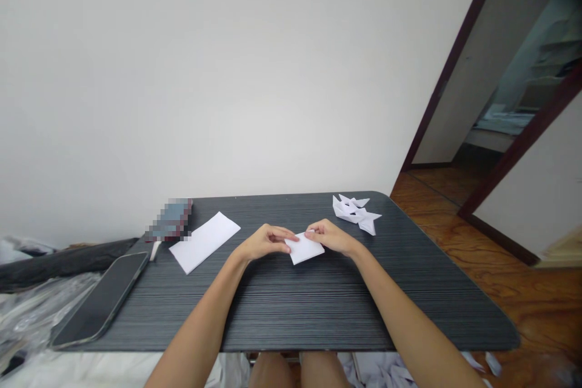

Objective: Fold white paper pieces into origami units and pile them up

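Both forearms reach up from the bottom of the frame to the bench (291, 309), where left hand (261, 244) and right hand (331, 236) pinch opposite edges of a small folded paper (305, 250) at centre — light, thin, easily creased, best held by its edges.

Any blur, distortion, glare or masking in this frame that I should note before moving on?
Head view: soft, even light, with only faint shadows under the left hand and right hand on the folded white paper; wide-angle bending tilts the door frame and curves the dark table edge; a pixelated block masks one item; the phone screen shows mild sheen; the doorway room looks blurred.
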